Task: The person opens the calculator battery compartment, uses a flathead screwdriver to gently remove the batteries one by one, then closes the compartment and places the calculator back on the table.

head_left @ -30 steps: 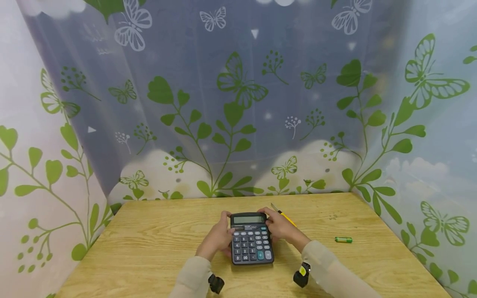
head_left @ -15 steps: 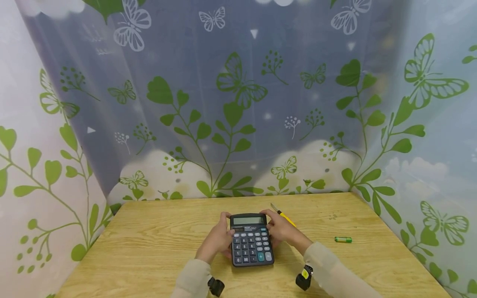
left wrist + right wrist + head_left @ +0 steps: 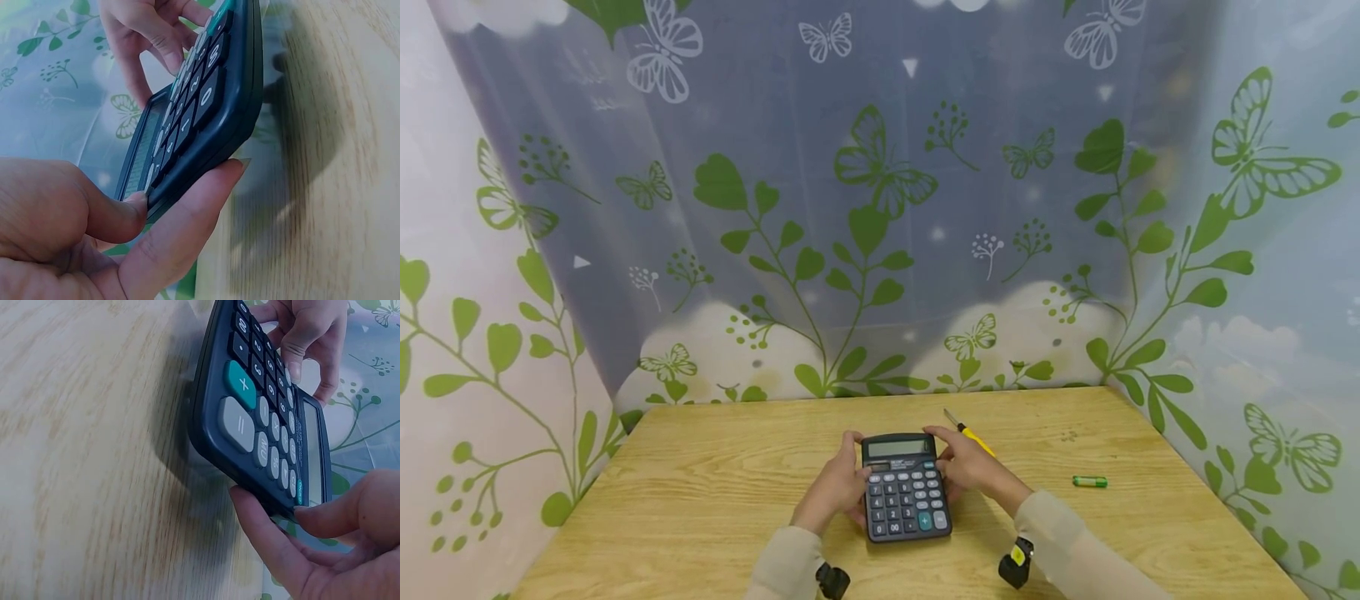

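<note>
Both hands hold a dark desk calculator by its sides, keys and screen facing up toward the head camera. My left hand grips the left edge, its thumb on the front near the top keys and fingers behind. On the opposite edge, my right hand holds it in the same manner. In the left wrist view the calculator is tilted and its near end stands off the tabletop, with a shadow below. The right wrist view shows the calculator's large plus and equals keys. Its back is hidden.
A screwdriver with a yellow handle lies on the wooden table behind the right hand. Farther right lies a green battery. A printed curtain with leaves and butterflies encloses the back and sides.
The calculator and both hands have shifted very slightly toward the person. Both hands keep their hold, and the screwdriver and battery stay in place.
</note>
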Demonstrator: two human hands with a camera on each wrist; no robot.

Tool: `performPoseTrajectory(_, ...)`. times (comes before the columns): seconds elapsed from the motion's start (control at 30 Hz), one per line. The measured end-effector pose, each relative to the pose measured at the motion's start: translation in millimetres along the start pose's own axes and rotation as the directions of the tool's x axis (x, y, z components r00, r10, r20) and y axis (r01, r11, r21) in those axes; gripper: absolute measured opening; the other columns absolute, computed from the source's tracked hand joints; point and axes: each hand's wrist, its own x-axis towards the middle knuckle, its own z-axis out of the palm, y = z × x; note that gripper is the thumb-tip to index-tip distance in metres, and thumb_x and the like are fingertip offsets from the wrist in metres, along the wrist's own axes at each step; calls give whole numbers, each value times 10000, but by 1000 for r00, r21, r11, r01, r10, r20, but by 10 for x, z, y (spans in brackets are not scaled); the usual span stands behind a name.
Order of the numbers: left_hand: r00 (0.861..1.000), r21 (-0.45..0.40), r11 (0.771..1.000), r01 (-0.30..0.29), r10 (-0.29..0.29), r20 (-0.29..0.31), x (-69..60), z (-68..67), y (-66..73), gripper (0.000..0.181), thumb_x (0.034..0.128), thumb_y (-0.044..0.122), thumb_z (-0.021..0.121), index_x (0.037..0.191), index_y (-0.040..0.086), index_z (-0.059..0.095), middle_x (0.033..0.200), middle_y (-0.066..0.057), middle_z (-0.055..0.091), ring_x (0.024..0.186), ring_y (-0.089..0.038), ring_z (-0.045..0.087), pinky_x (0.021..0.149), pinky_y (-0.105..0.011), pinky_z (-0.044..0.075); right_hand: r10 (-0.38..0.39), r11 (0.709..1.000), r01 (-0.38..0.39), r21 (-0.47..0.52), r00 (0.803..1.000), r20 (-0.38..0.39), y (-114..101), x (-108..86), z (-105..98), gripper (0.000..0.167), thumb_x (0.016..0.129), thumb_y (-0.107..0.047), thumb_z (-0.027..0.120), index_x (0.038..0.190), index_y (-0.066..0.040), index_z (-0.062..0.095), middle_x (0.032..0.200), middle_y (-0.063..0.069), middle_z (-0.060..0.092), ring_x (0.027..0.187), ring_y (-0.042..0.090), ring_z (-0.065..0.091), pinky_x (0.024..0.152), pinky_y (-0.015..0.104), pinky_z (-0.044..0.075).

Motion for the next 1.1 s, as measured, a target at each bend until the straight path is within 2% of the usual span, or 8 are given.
performPoseTrajectory(0.2,1000,10,1000,-5,5,5,-11,-6,-14,507,1058,-4,489,1495,93,250,921,-248,613,566,-256,670,475,-407,603,-12,1000,12,-4,1000,2,-7,-15,8,619,987,133,535,1553,-96,433,1031,208,675,684,249,708,556,449,631)
performPoseTrajectory(0.43,1000,-9,1000,-8,8,14,-21,-2,-41,492,1056,-13,485,1477,98,256,1002,-278,612,665,-270,679,485,-412,609,-19,1000,19,6,1000,12,-14,-30,10,625,983,141,532,1554,-90,429,1010,203,678,679,247,704,555,448,631)
performPoseTrajectory(0.67,999,-35,999,-7,8,33,-30,4,-52,487,1062,-16,458,1477,108,234,927,-235,620,655,-275,689,479,-410,609,-22,1000,22,9,1000,16,-17,-46,15,627,983,145,531,1553,-93,427,1030,211,674,689,247,706,546,445,628)
performPoseTrajectory(0.9,999,-43,999,17,-15,35,-53,5,-33,509,1062,-23,451,1496,121,229,1008,-269,603,678,-286,685,479,-421,608,-23,1000,23,-10,1000,5,-13,-54,15,576,988,126,541,1504,-117,459,991,186,679,685,238,709,531,437,623)
performPoseTrajectory(1.1,1000,-39,999,11,-10,29,-71,0,-34,512,1053,-40,464,1491,108,244,1031,-294,592,653,-291,687,470,-417,604,-34,999,34,-16,999,2,-21,-60,17,529,985,127,541,1454,-112,483,956,178,673,669,242,711,522,430,621)
